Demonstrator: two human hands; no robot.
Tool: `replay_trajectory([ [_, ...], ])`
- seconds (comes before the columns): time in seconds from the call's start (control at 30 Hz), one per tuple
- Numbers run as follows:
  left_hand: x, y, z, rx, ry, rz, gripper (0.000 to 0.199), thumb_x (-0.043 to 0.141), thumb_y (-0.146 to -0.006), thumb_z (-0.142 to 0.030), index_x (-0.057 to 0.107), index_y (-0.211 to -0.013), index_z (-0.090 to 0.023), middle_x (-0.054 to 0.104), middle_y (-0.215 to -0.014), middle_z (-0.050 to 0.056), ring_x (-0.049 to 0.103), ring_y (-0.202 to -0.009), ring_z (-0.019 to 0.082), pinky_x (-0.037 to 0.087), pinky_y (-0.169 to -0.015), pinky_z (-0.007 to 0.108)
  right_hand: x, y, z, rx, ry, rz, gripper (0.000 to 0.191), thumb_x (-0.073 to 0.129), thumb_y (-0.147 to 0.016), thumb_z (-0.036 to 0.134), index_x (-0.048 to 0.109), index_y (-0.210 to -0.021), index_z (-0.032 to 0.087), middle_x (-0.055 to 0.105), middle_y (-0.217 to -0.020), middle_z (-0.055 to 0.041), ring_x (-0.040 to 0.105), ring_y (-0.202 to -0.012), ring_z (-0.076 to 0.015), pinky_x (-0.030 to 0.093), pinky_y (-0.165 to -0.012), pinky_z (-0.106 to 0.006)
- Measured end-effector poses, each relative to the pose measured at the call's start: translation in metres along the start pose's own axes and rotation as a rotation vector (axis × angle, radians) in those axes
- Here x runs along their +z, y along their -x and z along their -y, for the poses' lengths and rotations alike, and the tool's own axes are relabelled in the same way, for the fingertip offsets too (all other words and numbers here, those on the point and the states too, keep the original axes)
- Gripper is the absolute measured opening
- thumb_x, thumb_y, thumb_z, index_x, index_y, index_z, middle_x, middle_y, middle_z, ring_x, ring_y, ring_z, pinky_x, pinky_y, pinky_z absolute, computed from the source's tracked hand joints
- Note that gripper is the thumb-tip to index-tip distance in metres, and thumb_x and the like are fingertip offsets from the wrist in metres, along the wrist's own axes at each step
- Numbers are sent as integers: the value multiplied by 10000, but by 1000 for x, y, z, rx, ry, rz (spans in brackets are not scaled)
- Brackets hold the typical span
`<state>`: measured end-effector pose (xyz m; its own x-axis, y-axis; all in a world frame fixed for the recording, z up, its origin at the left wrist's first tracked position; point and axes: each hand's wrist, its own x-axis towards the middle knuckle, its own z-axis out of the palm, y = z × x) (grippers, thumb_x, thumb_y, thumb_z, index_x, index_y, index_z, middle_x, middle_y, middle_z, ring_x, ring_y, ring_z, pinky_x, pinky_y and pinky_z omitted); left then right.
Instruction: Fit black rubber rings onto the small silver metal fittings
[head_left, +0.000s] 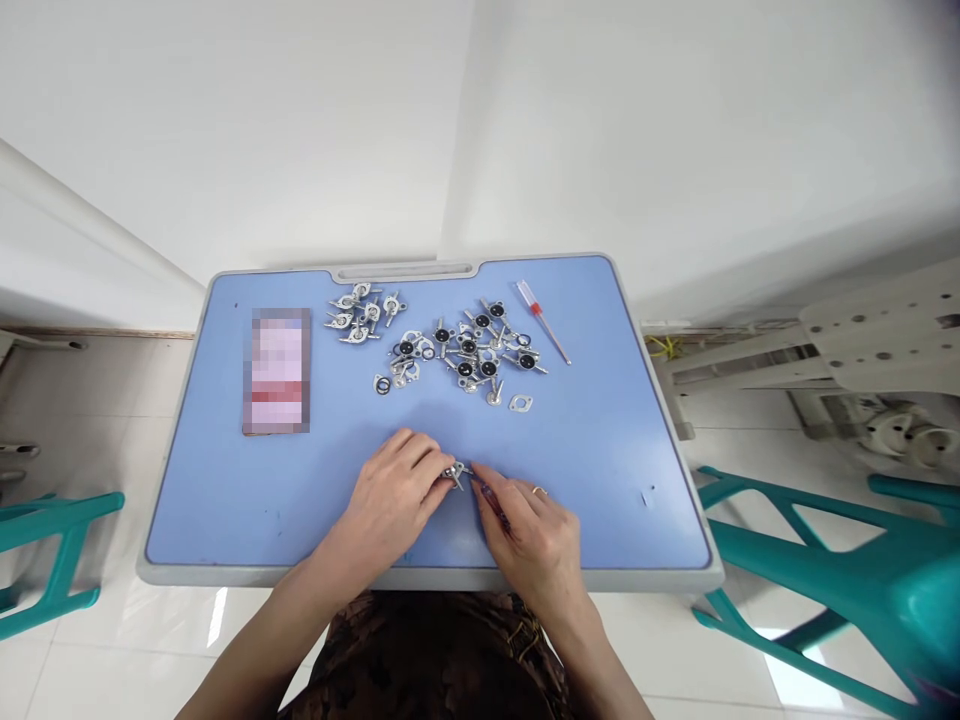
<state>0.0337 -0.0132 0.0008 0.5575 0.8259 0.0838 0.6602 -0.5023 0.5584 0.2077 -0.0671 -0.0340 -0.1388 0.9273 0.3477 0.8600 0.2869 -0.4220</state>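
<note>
Near the front of the blue desk, my left hand (396, 490) pinches a small metal fitting (454, 474) with thin pipe stubs. My right hand (532, 525) is closed around a slim screwdriver (495, 505), most of it hidden by the fingers. Its tip end points left and meets or nearly meets the fitting. Beyond my hands lies a group of metal fittings with black round centres (468, 347), mixed with loose flat plates and rings. A single oval flange plate (520, 403) lies at that group's right edge, and black O-rings (383, 384) at its left.
Several similar silver fittings (364, 315) sit together at the back left. A phone-shaped rectangle (276, 372), blurred out, lies on the left side. Another screwdriver (544, 322) with a transparent handle rests at the back right. Teal stools (810, 550) flank the desk (420, 575).
</note>
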Motion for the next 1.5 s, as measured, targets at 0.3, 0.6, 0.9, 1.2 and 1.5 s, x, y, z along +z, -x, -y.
replay_trajectory([
  [0.3,2,1,0,-8,24,-35,81,545,-902,-149,602,-947,-184,623,-914,32,550,-867,187,484,-751,334,-2,-2,1,-43,1,-15,176,534,-901,136,665,-1018,125,674,-665,-17,601,-595,-122,441,-605,-243],
  [0.6,4,1,0,-24,41,-31,75,545,-900,-150,601,-938,-182,620,-922,38,544,-887,195,494,-771,351,1,-1,-2,-72,-23,-26,163,537,-892,115,648,-1010,130,700,-716,-24,600,-599,-128,431,-601,-250],
  [0.9,2,1,1,-5,50,-29,100,531,-908,-151,607,-964,-185,619,-923,40,543,-893,191,496,-772,345,1,-2,-2,-44,-49,-21,149,536,-888,111,659,-968,138,704,-703,-15,604,-579,-113,440,-594,-245],
  [1.2,-1,1,-1,-7,59,-5,96,540,-901,-140,606,-961,-176,614,-913,37,534,-875,188,490,-762,338,1,-2,-3,-3,-84,-24,145,542,-886,119,667,-944,164,727,-744,-14,638,-628,-109,448,-610,-227],
  [1.5,0,0,1,-4,57,1,101,526,-908,-139,604,-961,-177,609,-915,36,531,-878,185,486,-768,333,2,-2,-3,0,-67,-26,137,559,-876,123,675,-936,166,706,-699,-4,602,-582,-106,424,-594,-225],
])
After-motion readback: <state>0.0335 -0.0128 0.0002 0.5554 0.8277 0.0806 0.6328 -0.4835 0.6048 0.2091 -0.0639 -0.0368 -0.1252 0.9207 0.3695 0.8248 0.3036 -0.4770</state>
